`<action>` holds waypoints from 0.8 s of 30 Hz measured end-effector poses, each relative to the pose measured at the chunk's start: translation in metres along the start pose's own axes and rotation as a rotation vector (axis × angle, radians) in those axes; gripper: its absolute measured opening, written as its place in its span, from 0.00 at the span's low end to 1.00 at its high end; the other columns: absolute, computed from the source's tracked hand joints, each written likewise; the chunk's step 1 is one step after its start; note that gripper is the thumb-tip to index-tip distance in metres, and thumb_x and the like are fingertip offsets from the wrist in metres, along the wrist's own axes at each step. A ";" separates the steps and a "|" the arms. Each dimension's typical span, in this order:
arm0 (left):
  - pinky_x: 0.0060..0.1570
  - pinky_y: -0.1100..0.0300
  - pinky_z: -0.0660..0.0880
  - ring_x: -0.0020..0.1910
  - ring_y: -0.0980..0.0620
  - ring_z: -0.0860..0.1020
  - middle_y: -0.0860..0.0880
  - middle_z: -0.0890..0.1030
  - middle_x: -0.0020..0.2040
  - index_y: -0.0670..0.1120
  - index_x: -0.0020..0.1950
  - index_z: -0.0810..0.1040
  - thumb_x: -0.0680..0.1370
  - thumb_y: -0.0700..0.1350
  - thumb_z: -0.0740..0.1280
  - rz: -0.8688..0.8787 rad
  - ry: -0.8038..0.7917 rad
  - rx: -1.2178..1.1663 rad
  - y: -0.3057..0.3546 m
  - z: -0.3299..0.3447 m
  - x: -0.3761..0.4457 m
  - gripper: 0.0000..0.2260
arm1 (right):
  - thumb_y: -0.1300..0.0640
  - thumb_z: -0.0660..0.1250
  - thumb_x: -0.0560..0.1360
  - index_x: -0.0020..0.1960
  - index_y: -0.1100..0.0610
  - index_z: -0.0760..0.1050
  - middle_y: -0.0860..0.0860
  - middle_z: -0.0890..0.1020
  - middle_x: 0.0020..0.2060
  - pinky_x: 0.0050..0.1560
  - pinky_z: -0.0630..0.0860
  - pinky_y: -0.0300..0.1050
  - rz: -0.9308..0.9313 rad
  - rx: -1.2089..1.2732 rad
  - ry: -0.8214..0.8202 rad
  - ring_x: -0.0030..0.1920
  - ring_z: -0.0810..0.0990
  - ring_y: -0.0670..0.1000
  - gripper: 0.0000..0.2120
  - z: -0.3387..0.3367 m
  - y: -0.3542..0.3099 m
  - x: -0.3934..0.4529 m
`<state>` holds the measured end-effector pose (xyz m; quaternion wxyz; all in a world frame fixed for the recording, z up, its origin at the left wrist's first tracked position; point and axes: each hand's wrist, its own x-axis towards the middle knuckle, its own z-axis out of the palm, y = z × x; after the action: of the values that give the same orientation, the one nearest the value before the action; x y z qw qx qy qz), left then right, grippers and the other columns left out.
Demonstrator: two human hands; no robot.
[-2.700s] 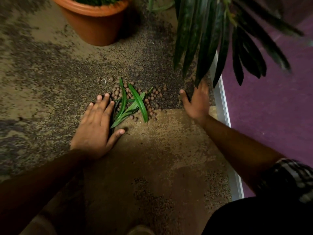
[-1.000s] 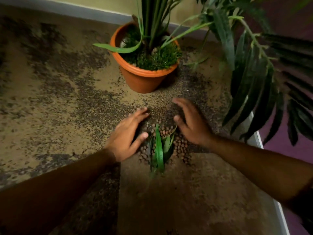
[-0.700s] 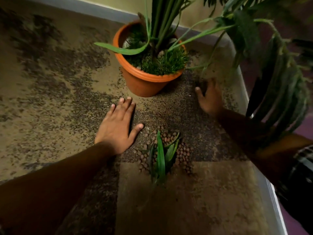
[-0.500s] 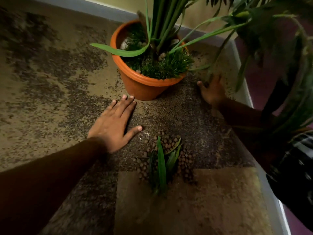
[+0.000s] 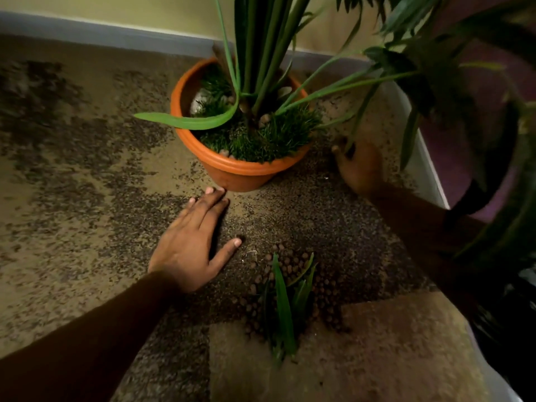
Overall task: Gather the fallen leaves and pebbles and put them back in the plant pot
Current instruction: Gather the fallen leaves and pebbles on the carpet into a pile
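An orange plant pot (image 5: 232, 169) with tall green stalks and grass stands on the speckled carpet near the wall. In front of it lies a pile of small brown pebbles (image 5: 324, 288) with several fallen green leaves (image 5: 282, 303) across it. My left hand (image 5: 194, 242) lies flat on the carpet, fingers straight, fingertips almost at the pot's base, left of the pile. My right hand (image 5: 358, 166) rests on the carpet to the right of the pot, partly behind a hanging leaf; it holds nothing that I can see.
A second plant with large dark fronds (image 5: 464, 117) hangs over the right side. A white strip (image 5: 426, 169) edges the carpet against a purple floor. A grey skirting board (image 5: 116, 36) runs along the back wall.
Both hands have left the pile and moved forward toward the pot, the left to its front base, the right to its right side. The view has tilted up and come closer.
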<state>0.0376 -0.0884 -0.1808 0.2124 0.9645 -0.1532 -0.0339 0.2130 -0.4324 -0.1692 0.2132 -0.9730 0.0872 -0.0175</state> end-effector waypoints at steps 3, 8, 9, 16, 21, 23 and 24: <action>0.81 0.49 0.50 0.83 0.53 0.48 0.49 0.54 0.84 0.46 0.82 0.57 0.81 0.66 0.55 -0.007 -0.003 0.018 0.000 0.002 0.000 0.36 | 0.39 0.59 0.80 0.63 0.55 0.75 0.57 0.78 0.58 0.60 0.75 0.56 -0.315 -0.099 0.111 0.60 0.77 0.58 0.22 0.001 -0.003 -0.023; 0.81 0.49 0.52 0.83 0.53 0.51 0.49 0.57 0.83 0.46 0.82 0.58 0.81 0.66 0.55 -0.023 -0.008 0.030 -0.001 0.004 0.001 0.35 | 0.34 0.49 0.81 0.70 0.55 0.70 0.59 0.74 0.67 0.63 0.76 0.58 -0.355 -0.356 0.129 0.64 0.76 0.61 0.31 -0.009 -0.022 0.049; 0.81 0.49 0.52 0.83 0.53 0.51 0.49 0.57 0.83 0.47 0.82 0.59 0.81 0.66 0.55 -0.025 -0.004 0.022 -0.001 0.004 0.000 0.35 | 0.34 0.49 0.81 0.72 0.58 0.69 0.61 0.73 0.69 0.67 0.73 0.58 -0.362 -0.364 0.038 0.66 0.74 0.64 0.33 -0.011 -0.024 0.058; 0.81 0.50 0.53 0.82 0.52 0.55 0.49 0.61 0.82 0.47 0.81 0.61 0.81 0.64 0.57 -0.022 0.019 0.005 -0.002 0.004 0.001 0.33 | 0.33 0.44 0.82 0.68 0.58 0.72 0.62 0.77 0.63 0.63 0.73 0.57 -0.257 -0.395 0.012 0.64 0.75 0.64 0.34 0.002 -0.013 -0.019; 0.81 0.49 0.54 0.82 0.52 0.55 0.49 0.61 0.82 0.46 0.80 0.63 0.81 0.63 0.57 -0.023 0.015 -0.005 -0.003 0.005 0.001 0.32 | 0.43 0.58 0.84 0.60 0.60 0.77 0.61 0.79 0.51 0.51 0.66 0.48 -0.372 -0.273 0.228 0.53 0.76 0.61 0.21 -0.024 -0.034 -0.037; 0.80 0.48 0.54 0.82 0.52 0.55 0.49 0.61 0.82 0.46 0.80 0.63 0.81 0.63 0.57 -0.024 0.013 -0.012 -0.003 0.005 0.002 0.32 | 0.44 0.60 0.83 0.67 0.59 0.75 0.64 0.79 0.58 0.57 0.66 0.46 -0.285 -0.259 0.161 0.59 0.76 0.62 0.21 -0.018 -0.028 -0.007; 0.80 0.48 0.54 0.82 0.53 0.55 0.49 0.61 0.82 0.46 0.80 0.63 0.81 0.63 0.57 -0.025 0.014 -0.013 -0.003 0.005 0.002 0.32 | 0.40 0.56 0.83 0.73 0.55 0.70 0.63 0.75 0.67 0.67 0.67 0.50 -0.235 -0.287 0.051 0.67 0.73 0.63 0.26 -0.011 -0.021 0.003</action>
<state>0.0394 -0.0883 -0.1864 0.2195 0.9651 -0.1392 -0.0309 0.2189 -0.4186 -0.1499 0.0666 -0.9961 -0.0200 -0.0544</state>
